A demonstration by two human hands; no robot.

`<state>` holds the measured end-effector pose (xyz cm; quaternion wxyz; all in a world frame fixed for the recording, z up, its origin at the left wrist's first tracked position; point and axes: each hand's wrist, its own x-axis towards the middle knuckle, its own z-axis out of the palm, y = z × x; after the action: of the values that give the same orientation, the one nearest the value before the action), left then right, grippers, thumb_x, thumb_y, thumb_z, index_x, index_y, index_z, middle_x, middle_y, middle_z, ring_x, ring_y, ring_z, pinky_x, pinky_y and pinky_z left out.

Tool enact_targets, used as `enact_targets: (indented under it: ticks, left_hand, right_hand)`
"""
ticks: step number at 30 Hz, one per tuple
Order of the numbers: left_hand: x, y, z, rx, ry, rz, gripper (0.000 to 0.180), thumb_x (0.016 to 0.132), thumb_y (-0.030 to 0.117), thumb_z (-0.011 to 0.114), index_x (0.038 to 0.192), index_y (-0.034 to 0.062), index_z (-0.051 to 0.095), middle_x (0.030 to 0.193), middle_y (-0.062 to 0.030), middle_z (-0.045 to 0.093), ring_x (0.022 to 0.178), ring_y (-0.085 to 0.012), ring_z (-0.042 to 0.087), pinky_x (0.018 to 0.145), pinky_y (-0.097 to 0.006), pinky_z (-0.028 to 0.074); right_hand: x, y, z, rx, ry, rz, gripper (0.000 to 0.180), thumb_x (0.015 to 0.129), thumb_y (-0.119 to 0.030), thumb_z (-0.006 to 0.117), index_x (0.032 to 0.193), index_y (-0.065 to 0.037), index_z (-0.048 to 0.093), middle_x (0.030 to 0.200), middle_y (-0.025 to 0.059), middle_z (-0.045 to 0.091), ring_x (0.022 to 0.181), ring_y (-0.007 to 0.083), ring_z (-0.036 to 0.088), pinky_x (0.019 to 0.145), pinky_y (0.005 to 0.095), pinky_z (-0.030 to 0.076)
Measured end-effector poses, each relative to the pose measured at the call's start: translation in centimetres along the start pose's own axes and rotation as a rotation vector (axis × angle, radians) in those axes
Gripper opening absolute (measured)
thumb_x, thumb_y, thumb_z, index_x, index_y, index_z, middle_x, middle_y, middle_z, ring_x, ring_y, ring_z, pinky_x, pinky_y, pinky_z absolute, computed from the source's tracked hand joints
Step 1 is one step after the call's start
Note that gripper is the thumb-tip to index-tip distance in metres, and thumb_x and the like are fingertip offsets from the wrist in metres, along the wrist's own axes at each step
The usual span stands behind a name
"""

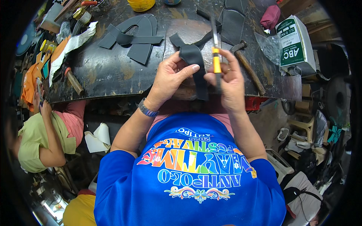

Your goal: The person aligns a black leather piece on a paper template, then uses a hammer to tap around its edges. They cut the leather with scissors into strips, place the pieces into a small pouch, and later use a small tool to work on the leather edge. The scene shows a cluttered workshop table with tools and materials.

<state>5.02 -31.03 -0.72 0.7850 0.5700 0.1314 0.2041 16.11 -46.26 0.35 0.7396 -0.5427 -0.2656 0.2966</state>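
Near the table's front edge, my left hand [171,77] is closed on a black strap piece [193,56], with the thumb on its face. The piece looks like a sandal upper; its bands cross, and one end hangs down. My right hand [228,81] is just to the right, fingers closed around a yellow-handled tool [216,62] with black parts and a slim metal blade pointing away from me. Motion blurs the tool, so its exact kind is unclear. Black sole-shaped pieces with straps [139,34] lie farther left. More black cut pieces [232,24] are at the far right.
A hammer [249,67] rests right of my right hand. A white-and-green box [296,47] stands at the table's right edge, beside clear plastic. Another wooden-handled tool [74,81] lies left. A yellow tub [141,4] is at the back. A co-worker [49,135] sits left.
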Motion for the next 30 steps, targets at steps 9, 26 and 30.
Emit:
enact_targets:
  ticks: [9,26,30]
  left_hand:
    - [-0.9,-0.1,-1.6,-0.033,0.061,-0.121,0.031,0.093,0.007,0.072,0.123,0.0035,0.064,0.103,-0.0037,0.070,0.089,-0.0075,0.065,0.077,-0.024,0.057]
    - [0.0,0.3,-3.3,0.264,0.173,-0.047,0.032,0.087,0.004,0.076,0.116,0.0018,0.063,0.100,-0.0042,0.070,0.087,-0.0096,0.066,0.081,-0.026,0.056]
    - [0.4,0.8,-4.0,0.208,0.217,-0.022,0.030,0.088,0.003,0.074,0.115,0.0018,0.063,0.100,-0.0048,0.070,0.086,-0.0103,0.066,0.080,-0.025,0.055]
  right_hand:
    - [0.9,0.3,0.3,-0.015,-0.143,0.137,0.075,0.084,0.002,0.075,0.149,-0.008,0.039,0.086,0.0048,0.066,0.072,0.0079,0.062,0.063,0.0207,0.050]
    - [-1.4,-1.7,-4.1,-0.054,-0.015,0.293,0.067,0.085,-0.006,0.078,0.144,-0.008,0.046,0.077,0.0019,0.061,0.057,0.0059,0.056,0.050,0.0197,0.045]
    - [-4.3,-2.1,-3.8,0.380,-0.332,0.687,0.077,0.089,-0.038,0.074,0.149,-0.007,0.036,0.085,0.0116,0.065,0.062,0.0121,0.063,0.052,0.0221,0.051]
